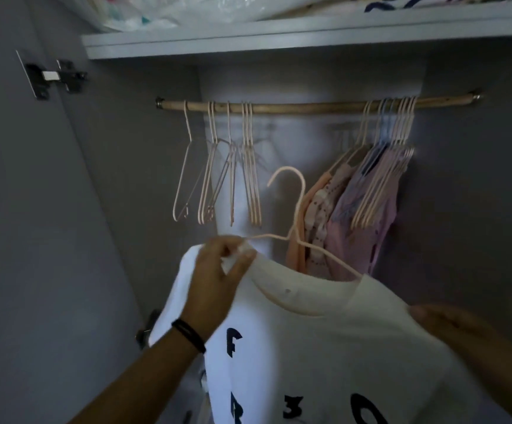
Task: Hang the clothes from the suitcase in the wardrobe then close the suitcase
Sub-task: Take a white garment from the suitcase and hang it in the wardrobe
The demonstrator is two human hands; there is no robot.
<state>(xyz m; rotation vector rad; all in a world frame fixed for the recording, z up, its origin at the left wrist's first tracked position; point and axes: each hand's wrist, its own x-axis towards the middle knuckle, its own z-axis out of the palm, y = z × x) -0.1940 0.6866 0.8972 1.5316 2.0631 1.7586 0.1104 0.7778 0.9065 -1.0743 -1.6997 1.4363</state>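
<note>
left hand (221, 264) pinches shoulder of white shirt (325, 347) over hanger (291, 237) end, below the rail (310, 107) | right hand (450, 322) at other shoulder, grip too blurry to call | tip: seat both shoulders evenly before hooking

The shirt (325, 347): lower part and dark printed letters cut off by the bottom edge. The hanger (297, 206): its right arm runs out of sight inside the collar; its left end is covered by the motion-smeared fingers of the left hand (221, 270). The right hand (450, 325): blurred, partly behind the shirt's shoulder, grip not discernible. The hung clothes (355, 209): hems hidden behind the shirt. The bag (187, 10) on the shelf (279, 41): cut off by the top edge.
</note>
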